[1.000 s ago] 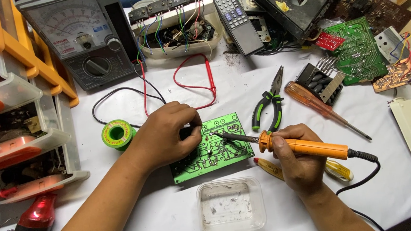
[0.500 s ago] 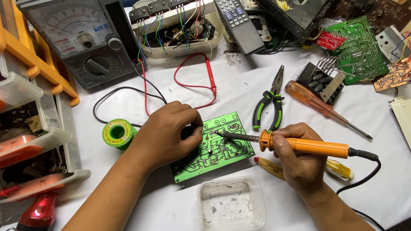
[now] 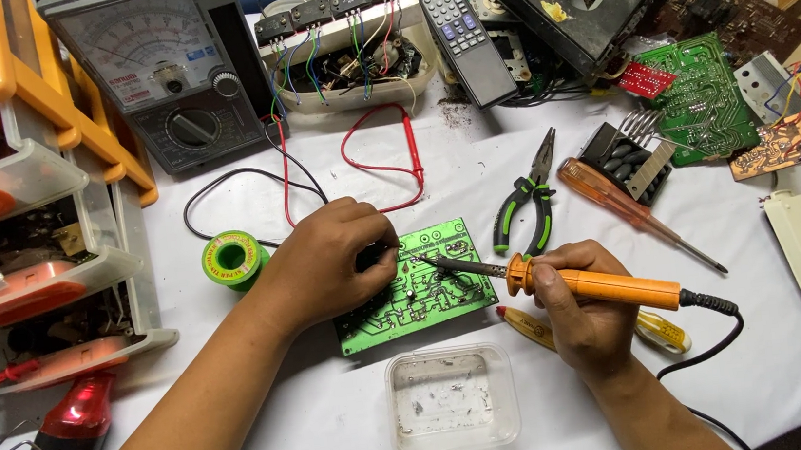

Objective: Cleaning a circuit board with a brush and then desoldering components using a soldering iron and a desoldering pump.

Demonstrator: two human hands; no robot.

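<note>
**Barely a shift over the green board**

Almost nothing moved between the earlier frames and this one: your left hand (image 3: 331, 261) stayed planted on the upper left corner of the green circuit board (image 3: 421, 287), and your right hand (image 3: 580, 310) kept the orange soldering iron (image 3: 602, 284) angled in from the right. Only the tip crept a touch; it sat over the board's upper middle, just beside your left fingertips. I judged you were holding steady on one joint, not moving between them.

Your left fingers (image 3: 374, 252) were curled together, pinching something small and dark against the board's edge; I could not tell what it was. Your right fingers (image 3: 548, 279) were clamped round the iron's orange handle near its collar.

The board lay flat on the white surface (image 3: 784, 345), roughly in the middle, tilted a little. The green solder spool (image 3: 231, 259) sat just left of your left wrist. The green-handled pliers (image 3: 526, 208) lay above your right hand, with the amber-handled screwdriver (image 3: 629, 213) to their right. A clear plastic tray (image 3: 451, 398) stood just below the board, and a yellow pen-shaped tool (image 3: 528, 325) lay partly hidden under your right hand. The analogue multimeter (image 3: 161, 77) stood well apart at the back, its red lead (image 3: 384, 153) looping toward the board.
</note>
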